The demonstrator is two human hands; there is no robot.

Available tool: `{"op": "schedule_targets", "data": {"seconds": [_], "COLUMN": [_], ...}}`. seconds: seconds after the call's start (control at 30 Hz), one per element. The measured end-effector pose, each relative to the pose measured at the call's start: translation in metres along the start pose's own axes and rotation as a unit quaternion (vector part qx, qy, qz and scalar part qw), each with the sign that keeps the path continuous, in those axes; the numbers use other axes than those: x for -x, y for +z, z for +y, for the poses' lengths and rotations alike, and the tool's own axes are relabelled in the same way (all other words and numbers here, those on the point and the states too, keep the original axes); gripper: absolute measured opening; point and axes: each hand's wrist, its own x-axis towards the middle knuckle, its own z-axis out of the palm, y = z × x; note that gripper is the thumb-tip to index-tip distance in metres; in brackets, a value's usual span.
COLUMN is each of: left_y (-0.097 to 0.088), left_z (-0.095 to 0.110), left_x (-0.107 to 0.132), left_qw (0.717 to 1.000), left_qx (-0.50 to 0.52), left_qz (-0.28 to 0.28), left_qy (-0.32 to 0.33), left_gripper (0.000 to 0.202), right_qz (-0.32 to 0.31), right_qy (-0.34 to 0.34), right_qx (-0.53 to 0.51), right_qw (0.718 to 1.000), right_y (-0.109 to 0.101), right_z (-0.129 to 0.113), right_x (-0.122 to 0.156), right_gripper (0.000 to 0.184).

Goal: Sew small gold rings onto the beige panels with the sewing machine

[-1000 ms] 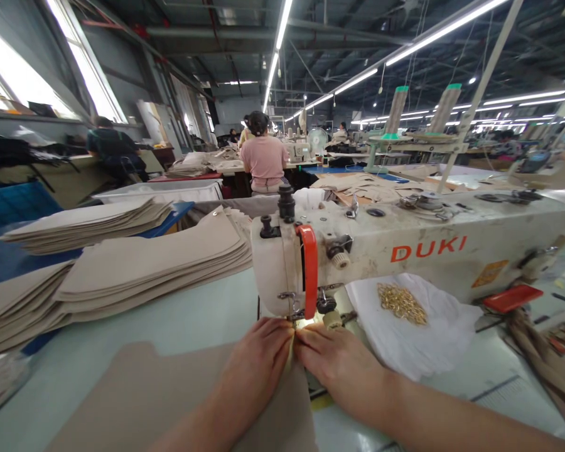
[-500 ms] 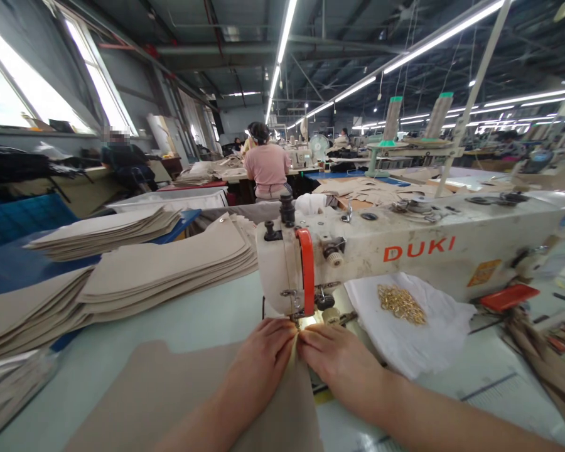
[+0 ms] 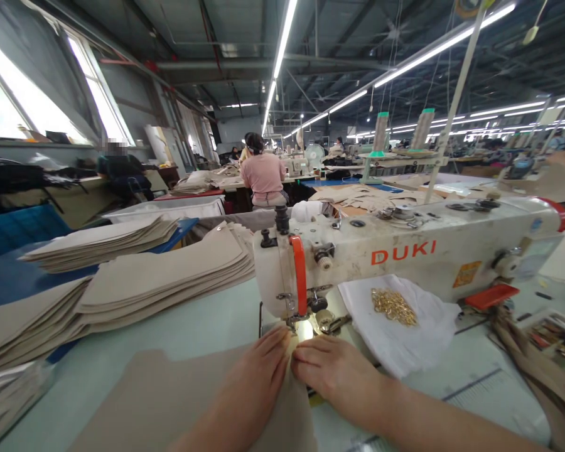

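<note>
A flat beige fabric piece (image 3: 155, 402) lies on the pale table (image 3: 193, 320) in front of me. Both hands rest on its edge just below the lit needle area of the white DUKI sewing machine (image 3: 405, 251). My left hand (image 3: 258, 383) lies flat on the fabric, fingers together and stretched toward the needle. Pressed down beside it, fingertips nearly touching the left hand, is my right hand (image 3: 334, 376). The fabric's edge between the hands is partly hidden.
Stacks of cut beige pieces (image 3: 160, 276) fill the table's left side. A white cloth (image 3: 400, 333) holding small gold metal parts (image 3: 393, 306) lies right of the needle. Beige straps (image 3: 537, 370) hang at the far right. A person in a pink top (image 3: 263, 176) sits ahead.
Both hands have slid a little toward me, away from the needle, staying on the fabric. The view has shifted slightly.
</note>
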Motion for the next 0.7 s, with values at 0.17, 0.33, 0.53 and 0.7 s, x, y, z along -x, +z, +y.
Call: {"op": "schedule_targets", "data": {"seconds": [0.17,0.33,0.53,0.7], "left_y": [-0.001,0.001,0.003,0.005], "left_z": [0.000,-0.004,-0.008,-0.009], "left_x": [0.000,-0.002,-0.003,-0.005], "left_qw": [0.998,0.997,0.999,0.998], "left_qx": [-0.038,-0.053,-0.027,-0.026], "left_qz": [0.007,0.015,-0.044,-0.062], "left_qy": [0.051,0.054,-0.013,-0.016], "left_gripper": [0.034,0.034,0.036,0.037], "right_qz": [0.007,0.010,0.012,0.017], "right_qy": [-0.007,-0.009,-0.009,-0.012], "right_qx": [0.005,0.014,0.023,0.024], "right_qw": [1.000,1.000,1.000,0.999], "right_y": [0.001,0.005,0.008,0.010], "right_z": [0.001,0.003,0.006,0.008], "right_x": [0.001,0.001,-0.001,-0.003], "right_gripper": [0.007,0.008,0.007,0.006]}}
